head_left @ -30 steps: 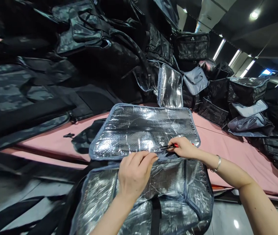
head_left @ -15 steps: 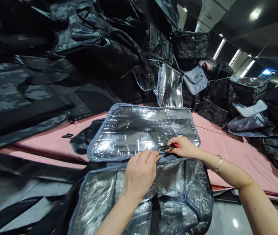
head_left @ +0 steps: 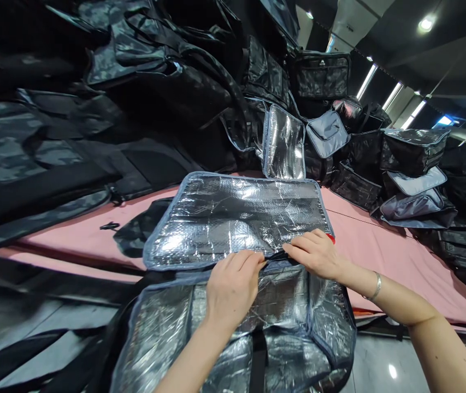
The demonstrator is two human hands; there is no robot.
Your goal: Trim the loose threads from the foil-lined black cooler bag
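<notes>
An insulated bag with a silver foil lining lies opened in front of me, its foil-lined lid laid back on the pink cloth. My left hand pinches the blue-edged seam between lid and body. Just right of it, my right hand has its fingers closed on the same seam, where a dark strip of fabric is bunched between the hands. A red piece of a tool shows beyond the right hand; the rest of the tool is hidden.
Dark camouflage bags are piled at the left and back. A small foil-lined flap stands behind the lid. More bags are stacked at the right on the pink cloth. Black straps hang at the lower left.
My right hand has turned over and closed on the seam; the red-handled tool, whose dark tips pointed at the seam, is now mostly hidden behind it. My left hand is almost unmoved.
</notes>
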